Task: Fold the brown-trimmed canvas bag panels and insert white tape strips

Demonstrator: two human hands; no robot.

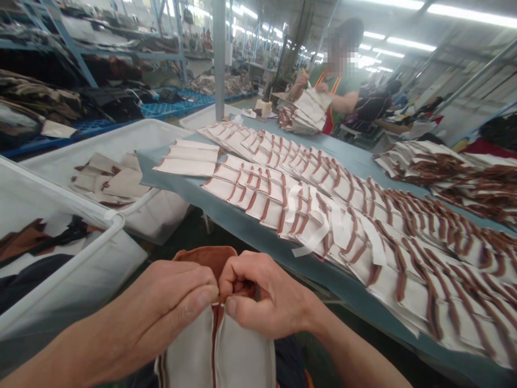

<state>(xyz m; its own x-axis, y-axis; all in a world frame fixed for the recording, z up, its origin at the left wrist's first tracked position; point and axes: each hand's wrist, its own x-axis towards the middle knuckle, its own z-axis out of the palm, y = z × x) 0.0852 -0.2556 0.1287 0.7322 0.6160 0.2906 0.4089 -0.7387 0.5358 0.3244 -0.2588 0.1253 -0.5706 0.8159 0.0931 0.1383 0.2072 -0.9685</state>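
Observation:
My left hand (173, 302) and my right hand (258, 293) meet close together in front of me. Their fingertips pinch the top of a white fabric piece (242, 350) with a brown seam and a brown lining (205, 258). A thin pale thread or cord (218, 304) shows between my thumbs, though its exact form is too small to tell. Beyond my hands, overlapping white fabric pieces with brown strips (323, 226) lie in long rows on a blue-grey covered table (291, 258).
Heaped pieces (452, 178) lie at the table's far right. White fabric bins (121, 140) with folded pieces stand to the left. A co-worker's hands (311, 86) hold a white stack at the far end. Metal shelves with dark goods (100, 70) line the back left, beside a post (218, 54).

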